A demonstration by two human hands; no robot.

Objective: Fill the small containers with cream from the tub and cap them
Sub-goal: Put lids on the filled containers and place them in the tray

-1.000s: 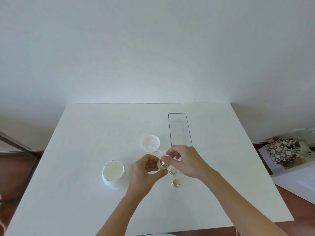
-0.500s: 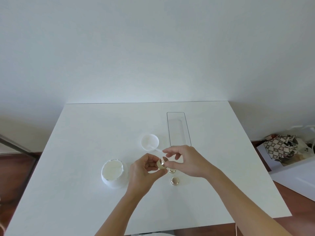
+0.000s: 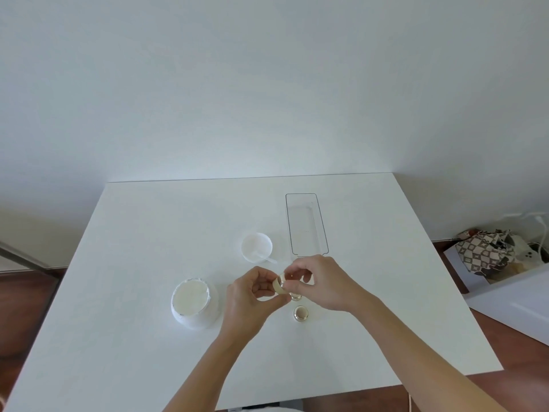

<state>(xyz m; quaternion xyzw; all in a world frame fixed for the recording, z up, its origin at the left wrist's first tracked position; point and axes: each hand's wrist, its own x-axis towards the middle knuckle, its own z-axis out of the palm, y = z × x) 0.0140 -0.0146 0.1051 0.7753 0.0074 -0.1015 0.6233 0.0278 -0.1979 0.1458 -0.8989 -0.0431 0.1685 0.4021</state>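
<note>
Nearest the camera, both forearms reach in over the white table, and just beyond them a small gold-rimmed container stands alone on the surface, its mouth open. A little further on, the left hand pinches a small beige jar by its body between thumb and fingertips, while the right hand closes its fingers around the jar's gold top, as if turning a cap; whether that cap is going on or coming off cannot be told. Another small container peeks out on the table right under the hands. To the left sits the open tub, full of pale cream. Further back lies the tub's lid with a small white spatula resting in it, and beside it a long clear tray. The jar looks light, rigid and smooth, so it probably slips easily, more so if cream smears its wall; gripping the body low and the cap by its rim seems the surest hold, with gentle torque.
</note>
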